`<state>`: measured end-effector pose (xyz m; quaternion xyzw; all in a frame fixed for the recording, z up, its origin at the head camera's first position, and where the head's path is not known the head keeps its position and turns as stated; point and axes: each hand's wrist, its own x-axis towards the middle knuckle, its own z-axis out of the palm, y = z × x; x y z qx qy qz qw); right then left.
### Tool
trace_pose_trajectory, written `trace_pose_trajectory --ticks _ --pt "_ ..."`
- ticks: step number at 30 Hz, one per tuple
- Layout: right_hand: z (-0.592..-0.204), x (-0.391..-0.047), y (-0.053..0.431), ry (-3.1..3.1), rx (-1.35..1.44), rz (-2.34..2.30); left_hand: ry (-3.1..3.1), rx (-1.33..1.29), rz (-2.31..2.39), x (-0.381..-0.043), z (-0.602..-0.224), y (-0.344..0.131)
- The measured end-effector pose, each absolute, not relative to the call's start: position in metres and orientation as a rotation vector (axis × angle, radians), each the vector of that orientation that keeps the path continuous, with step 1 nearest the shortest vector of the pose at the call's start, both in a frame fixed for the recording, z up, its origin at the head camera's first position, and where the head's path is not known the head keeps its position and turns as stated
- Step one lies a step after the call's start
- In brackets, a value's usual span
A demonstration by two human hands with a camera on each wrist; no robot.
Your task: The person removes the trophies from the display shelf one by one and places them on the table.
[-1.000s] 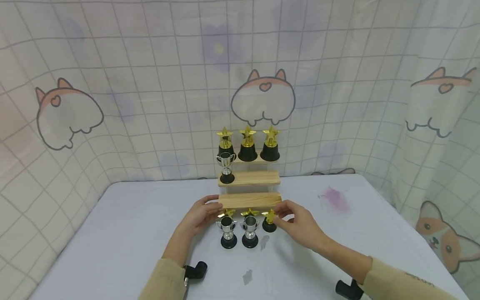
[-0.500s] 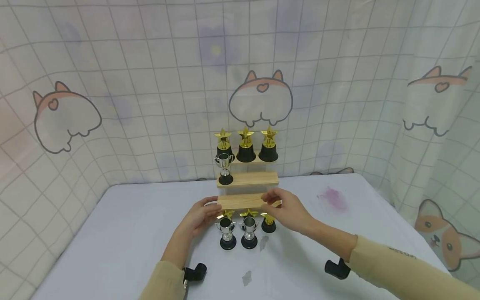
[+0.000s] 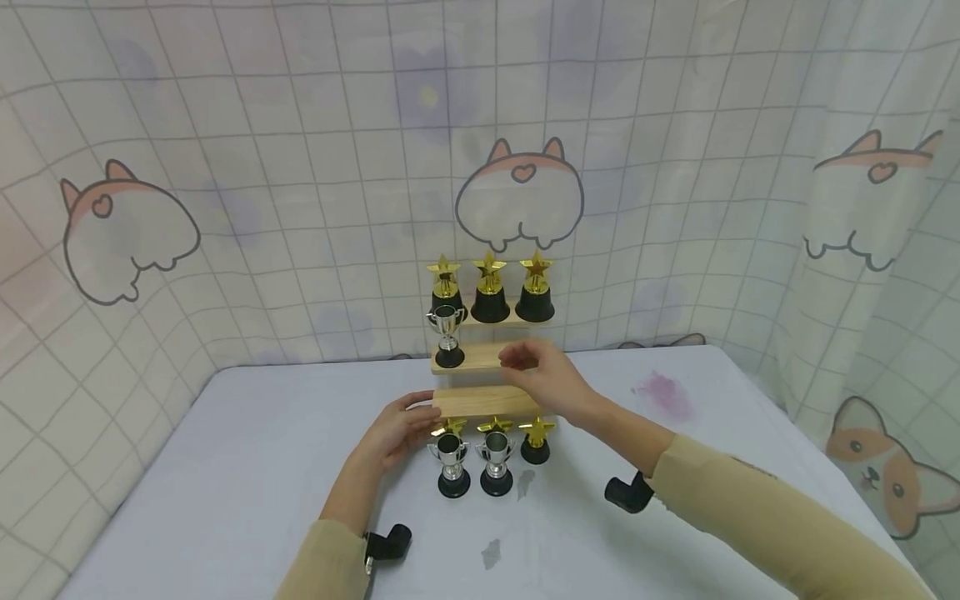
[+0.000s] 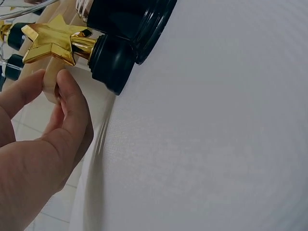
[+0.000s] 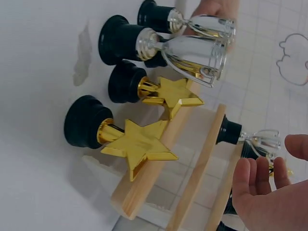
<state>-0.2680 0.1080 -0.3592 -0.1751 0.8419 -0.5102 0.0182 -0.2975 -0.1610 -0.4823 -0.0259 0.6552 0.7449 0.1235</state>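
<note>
Left grip [image 3: 395, 429] is pinching the lowest board [image 3: 480, 402]; right grip [image 3: 551, 379] is hanging empty.
Its fingers are curving loosely, thumb apart, by the middle board [image 3: 482, 357], whose left end is bearing a silver cup [image 3: 447, 325]. Two more cups [image 3: 496, 450] and three gold stars [image 3: 537, 432] are standing on the bench [image 3: 262, 450].

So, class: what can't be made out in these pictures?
Head view: base of the top-left star trophy, partly hidden by the upper silver cup.
Head view: right end of the middle shelf, behind the right hand.
Left wrist view: tabletop silver cup, cut off by the top edge.
Right wrist view: left hand, partly cut off by the top edge.
</note>
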Motion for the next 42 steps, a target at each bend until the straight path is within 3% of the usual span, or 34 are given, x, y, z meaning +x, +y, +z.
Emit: trace_pose_trajectory --ticks 23,42 --pt "-0.361 -0.303 0.071 2.519 -0.574 -1.741 1.92 -0.062 2.173 -0.298 -0.482 -0.161" --pt "-0.381 -0.328 0.045 2.648 -0.443 -1.67 1.907 -0.046 2.173 -0.299 -0.484 -0.162"
